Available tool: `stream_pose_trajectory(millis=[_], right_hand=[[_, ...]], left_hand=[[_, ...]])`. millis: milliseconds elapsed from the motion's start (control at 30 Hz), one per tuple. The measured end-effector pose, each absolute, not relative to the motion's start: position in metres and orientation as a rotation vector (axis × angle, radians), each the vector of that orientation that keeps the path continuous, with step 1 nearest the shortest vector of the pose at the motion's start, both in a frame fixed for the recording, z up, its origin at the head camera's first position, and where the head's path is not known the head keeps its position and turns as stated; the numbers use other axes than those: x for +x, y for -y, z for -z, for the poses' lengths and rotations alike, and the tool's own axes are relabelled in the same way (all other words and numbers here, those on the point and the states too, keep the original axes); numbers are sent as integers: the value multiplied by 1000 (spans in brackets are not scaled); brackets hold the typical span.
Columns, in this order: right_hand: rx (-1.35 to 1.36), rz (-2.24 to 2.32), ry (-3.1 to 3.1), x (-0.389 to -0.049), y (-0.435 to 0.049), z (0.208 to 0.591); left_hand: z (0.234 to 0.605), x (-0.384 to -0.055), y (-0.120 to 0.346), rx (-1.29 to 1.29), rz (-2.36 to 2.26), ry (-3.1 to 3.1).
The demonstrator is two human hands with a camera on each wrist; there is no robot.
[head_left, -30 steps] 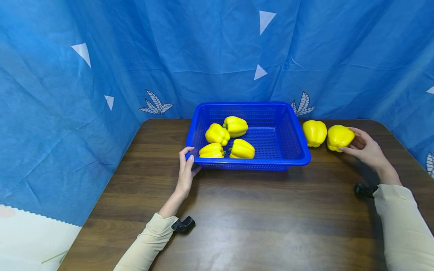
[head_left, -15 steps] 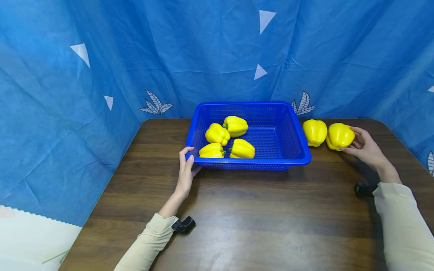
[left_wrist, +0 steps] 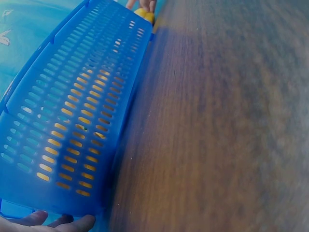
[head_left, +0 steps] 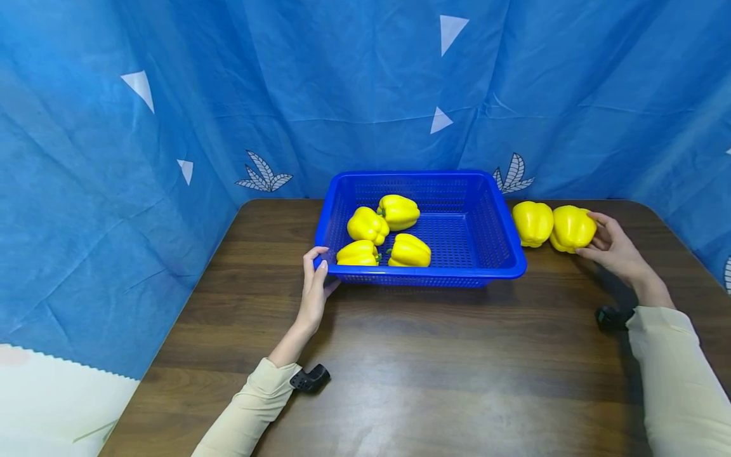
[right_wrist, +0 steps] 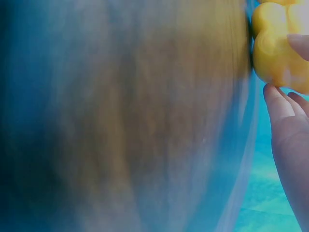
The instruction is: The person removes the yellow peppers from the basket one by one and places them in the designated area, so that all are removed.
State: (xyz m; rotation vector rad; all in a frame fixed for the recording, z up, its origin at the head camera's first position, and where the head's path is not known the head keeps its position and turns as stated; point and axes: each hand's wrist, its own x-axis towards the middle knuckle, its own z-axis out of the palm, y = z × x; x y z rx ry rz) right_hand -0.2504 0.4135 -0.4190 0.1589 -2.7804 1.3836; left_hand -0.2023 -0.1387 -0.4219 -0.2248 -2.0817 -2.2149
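Saw right hand point(head_left: 617, 255) pinching yellow bell pepper point(head_left: 572, 229); second pepper point(head_left: 533, 224) sat left of hand. Left hand point(head_left: 313, 293) gripped blue perforated basket point(head_left: 445, 272); four peppers point(head_left: 368, 225) lay inside, right of hand.

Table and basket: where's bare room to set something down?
Free: wooden table between the sleeves, in front of the blue basket; basket floor right of four yellow bell peppers. Crowded: basket's left side; table right of it, two bell peppers and right hand.

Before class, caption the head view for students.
Left hand grips a rectangular blue plastic basket holding four yellow bell peppers; right hand holds one of two outside.
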Motion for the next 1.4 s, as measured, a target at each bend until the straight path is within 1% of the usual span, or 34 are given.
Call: stream_pose_trajectory(millis=[167, 600, 1400], right_hand=[[193, -1380, 2766, -252, -412, 420], [181, -1401, 2774, -253, -412, 421], [100, -1331, 2862, -249, -413, 418]], left_hand=[[421, -201, 138, -228, 2206, 2094], [421, -201, 138, -212, 2229, 2062], [419, -200, 137, -216, 2225, 2069]])
